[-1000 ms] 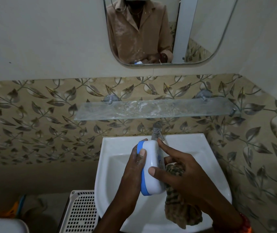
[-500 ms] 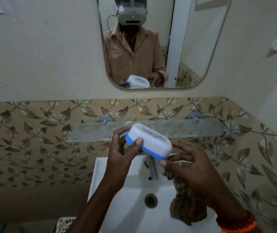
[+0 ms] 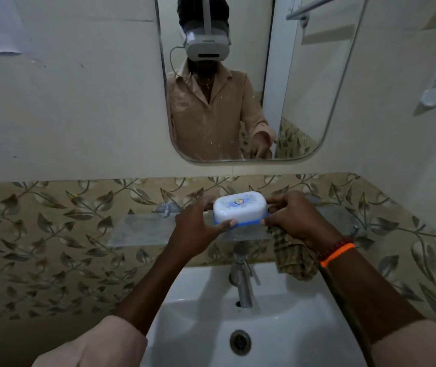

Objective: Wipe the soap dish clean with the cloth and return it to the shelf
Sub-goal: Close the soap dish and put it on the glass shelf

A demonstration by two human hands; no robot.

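Over the frosted glass shelf (image 3: pixel 142 229), the left hand (image 3: pixel 198 229) grips one end of the rounded white, blue-rimmed plastic dish (image 3: pixel 240 209); the right hand (image 3: pixel 293 221) grips the other end, a checked woven cloth (image 3: pixel 292 258) dangling beneath it.

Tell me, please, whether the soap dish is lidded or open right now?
Lidded: the soap dish shows its white cover seated on the blue base, level, held by both hands at the glass shelf.
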